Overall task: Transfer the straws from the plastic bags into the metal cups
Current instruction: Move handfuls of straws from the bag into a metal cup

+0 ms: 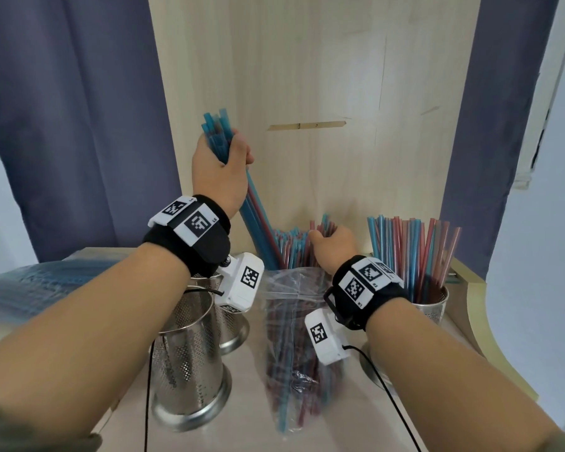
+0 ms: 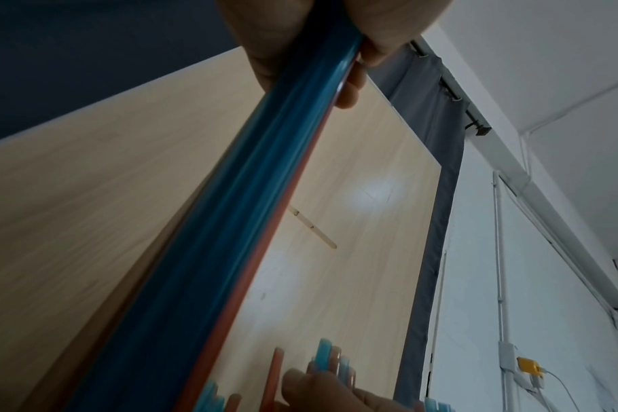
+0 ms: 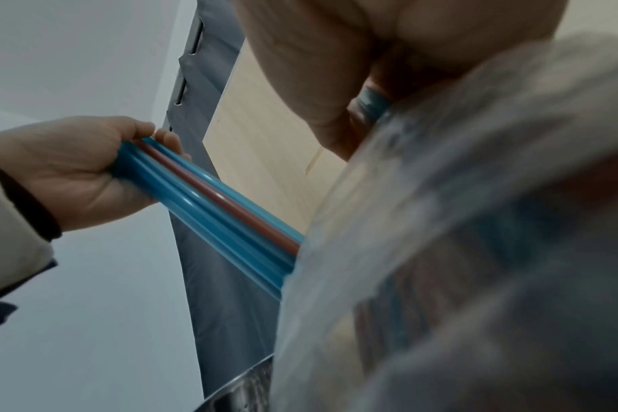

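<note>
My left hand point(image 1: 224, 158) is raised above the table and grips a bundle of blue and red straws point(image 1: 255, 203). The bundle's lower ends still reach into the mouth of the clear plastic bag point(image 1: 294, 337), which stands upright at the middle. My right hand point(image 1: 328, 239) grips the bag's top, fingers curled round it and the remaining straws point(image 1: 291, 246) inside. In the left wrist view the bundle point(image 2: 230, 223) runs down from my fingers point(image 2: 275, 50). In the right wrist view the left hand point(image 3: 71, 172) holds the bundle point(image 3: 212, 200) beside the blurred bag point(image 3: 477, 251).
Two empty perforated metal cups point(image 1: 186, 363) point(image 1: 234, 331) stand left of the bag. A cup point(image 1: 433, 305) at the back right holds many straws. Another cup base point(image 1: 374, 367) shows under my right wrist. A second bag of straws point(image 1: 30, 288) lies at the far left. A wooden panel point(image 1: 307, 76) rises behind.
</note>
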### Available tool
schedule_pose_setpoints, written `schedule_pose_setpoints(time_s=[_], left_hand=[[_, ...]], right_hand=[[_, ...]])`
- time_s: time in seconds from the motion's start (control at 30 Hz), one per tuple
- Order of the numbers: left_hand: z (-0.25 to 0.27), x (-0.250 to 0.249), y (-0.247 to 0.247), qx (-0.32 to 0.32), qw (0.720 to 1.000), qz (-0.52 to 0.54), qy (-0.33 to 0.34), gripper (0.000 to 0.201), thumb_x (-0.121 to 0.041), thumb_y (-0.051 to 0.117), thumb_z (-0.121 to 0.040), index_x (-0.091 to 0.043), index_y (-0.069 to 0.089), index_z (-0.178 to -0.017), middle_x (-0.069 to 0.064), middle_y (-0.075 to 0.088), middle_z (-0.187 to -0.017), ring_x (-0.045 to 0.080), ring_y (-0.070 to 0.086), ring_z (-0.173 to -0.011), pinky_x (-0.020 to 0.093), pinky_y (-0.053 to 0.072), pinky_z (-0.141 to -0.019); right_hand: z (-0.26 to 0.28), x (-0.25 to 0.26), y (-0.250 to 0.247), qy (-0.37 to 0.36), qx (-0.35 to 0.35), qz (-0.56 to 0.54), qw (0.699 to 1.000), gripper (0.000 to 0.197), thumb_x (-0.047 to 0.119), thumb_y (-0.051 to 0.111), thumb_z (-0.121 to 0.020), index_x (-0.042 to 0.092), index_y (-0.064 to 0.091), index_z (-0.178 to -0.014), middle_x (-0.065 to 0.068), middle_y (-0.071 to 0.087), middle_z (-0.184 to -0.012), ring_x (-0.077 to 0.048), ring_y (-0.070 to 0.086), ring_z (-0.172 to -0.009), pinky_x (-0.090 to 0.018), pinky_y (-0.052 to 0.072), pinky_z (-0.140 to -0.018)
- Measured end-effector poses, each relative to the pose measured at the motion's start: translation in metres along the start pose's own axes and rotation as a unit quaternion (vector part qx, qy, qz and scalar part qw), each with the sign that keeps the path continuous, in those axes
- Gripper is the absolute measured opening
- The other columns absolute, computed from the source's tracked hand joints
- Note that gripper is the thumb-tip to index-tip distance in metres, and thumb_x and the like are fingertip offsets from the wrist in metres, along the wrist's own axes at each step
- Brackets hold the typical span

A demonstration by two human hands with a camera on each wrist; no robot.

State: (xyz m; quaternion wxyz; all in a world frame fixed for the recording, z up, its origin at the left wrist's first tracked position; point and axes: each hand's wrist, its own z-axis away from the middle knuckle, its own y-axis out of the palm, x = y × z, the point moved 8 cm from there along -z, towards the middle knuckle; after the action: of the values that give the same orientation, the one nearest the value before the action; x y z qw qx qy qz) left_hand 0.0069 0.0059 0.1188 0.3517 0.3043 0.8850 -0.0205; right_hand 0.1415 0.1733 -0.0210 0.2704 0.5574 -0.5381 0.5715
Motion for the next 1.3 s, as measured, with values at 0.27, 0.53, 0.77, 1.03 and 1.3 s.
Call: schedule_pose_setpoints(time_s=[0.27,0.53,0.77,1.03,1.3], left_hand=[[-0.003,-0.019,-0.009,-0.019,1.0,0.007,0.015,0.006,-0.022,0.05,-0.099,-0.016,0.05,-0.099,-0.009,0.059,-0.073,0.0,0.06,-0.066,0.019,0.052,-0.073],[-0.003,-0.032,-0.008,-0.019,1.0,0.017,0.016,0.006,-0.023,0.051,-0.098,-0.023,0.05,-0.092,-0.011,0.059,-0.069,0.006,0.06,-0.068,0.024,0.053,-0.074],[-0.002,-0.042,-0.006,-0.013,1.0,0.02,0.019,0.004,-0.022,0.051,-0.098,-0.02,0.05,-0.095,-0.011,0.059,-0.07,0.005,0.06,-0.068,0.022,0.052,-0.073],[0.009,-0.054,-0.003,-0.014,0.999,0.027,0.015,0.01,-0.025,0.05,-0.099,-0.015,0.05,-0.099,-0.009,0.06,-0.074,0.003,0.062,-0.07,0.022,0.053,-0.073],[0.022,-0.09,0.007,-0.009,0.995,0.092,0.041,0.008,-0.02,0.049,-0.099,-0.014,0.048,-0.094,-0.004,0.057,-0.071,0.008,0.058,-0.064,0.024,0.052,-0.069]], right_hand=[[-0.002,0.017,-0.009,-0.036,-0.04,-0.066,0.996,0.017,0.02,0.056,-0.092,0.004,0.059,-0.096,-0.012,0.069,-0.09,-0.025,0.067,-0.074,-0.033,0.053,-0.062],[-0.005,0.042,-0.024,-0.083,-0.07,-0.114,0.988,0.012,0.019,0.053,-0.094,0.009,0.05,-0.1,-0.003,0.062,-0.073,-0.025,0.067,-0.07,-0.039,0.055,-0.07],[-0.005,0.087,-0.043,-0.161,-0.058,-0.194,0.966,0.008,0.016,0.054,-0.093,0.018,0.047,-0.09,-0.004,0.057,-0.072,-0.019,0.058,-0.058,-0.046,0.057,-0.068],[0.01,0.117,-0.084,-0.226,-0.094,-0.255,0.935,0.012,0.014,0.052,-0.095,0.02,0.044,-0.088,-0.003,0.052,-0.07,-0.016,0.053,-0.053,-0.034,0.052,-0.059],[0.038,0.141,-0.191,-0.271,-0.175,-0.372,0.87,0.006,0.007,0.046,-0.095,0.011,0.043,-0.092,-0.003,0.05,-0.066,-0.015,0.052,-0.049,-0.03,0.05,-0.054]])
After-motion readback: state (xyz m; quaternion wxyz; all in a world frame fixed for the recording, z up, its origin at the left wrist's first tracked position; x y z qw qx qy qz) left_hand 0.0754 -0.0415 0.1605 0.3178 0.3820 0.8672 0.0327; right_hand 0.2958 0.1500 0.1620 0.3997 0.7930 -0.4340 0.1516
